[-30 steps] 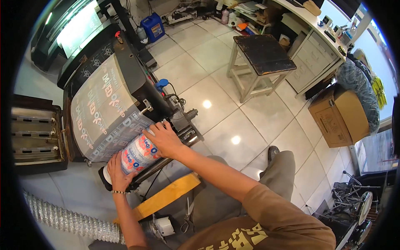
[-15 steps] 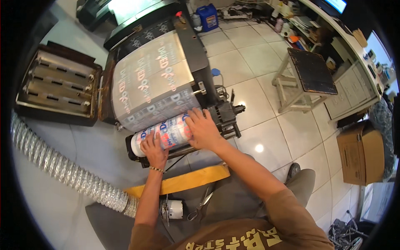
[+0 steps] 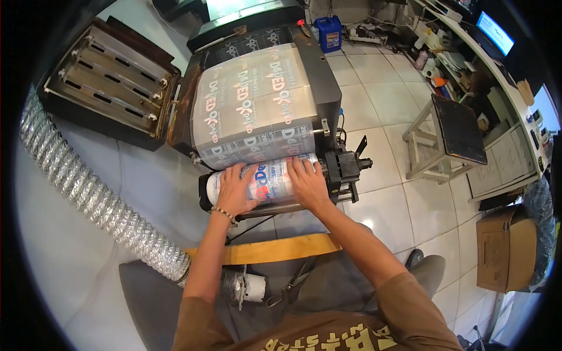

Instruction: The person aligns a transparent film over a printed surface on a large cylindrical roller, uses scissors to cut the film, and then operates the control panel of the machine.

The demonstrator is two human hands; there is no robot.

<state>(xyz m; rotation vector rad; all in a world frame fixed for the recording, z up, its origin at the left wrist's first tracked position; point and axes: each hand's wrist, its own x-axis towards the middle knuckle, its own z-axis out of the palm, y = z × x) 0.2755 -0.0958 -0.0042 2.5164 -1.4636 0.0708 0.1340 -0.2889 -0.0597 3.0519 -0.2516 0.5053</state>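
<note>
A thick roll of printed film point(image 3: 272, 180), white with blue and red lettering, lies crosswise on the machine's front rollers. My left hand point(image 3: 235, 192) curves over its left part, with the thumb stretched along the front. Nearer the right end, my right hand point(image 3: 308, 182) grips the roll from above, fingers bent over its top. Just behind the roll, a wide sheet of printed film point(image 3: 252, 99) runs down over the curved front of the machine point(image 3: 324, 82). The undersides of both hands are hidden.
A silver flexible duct point(image 3: 99, 193) runs down the left to a small white motor-like unit point(image 3: 254, 288) by my lap. Scissors point(image 3: 287, 289) and a yellow strip point(image 3: 281, 248) lie there. An open heater panel point(image 3: 111, 82) stands left; a stool point(image 3: 456, 128) and carton point(image 3: 506, 248) are right.
The view has shifted, so the machine sits further right in the picture. My left hand now reaches further over the roll's top, its thumb more spread. My right hand stays near the right end.
</note>
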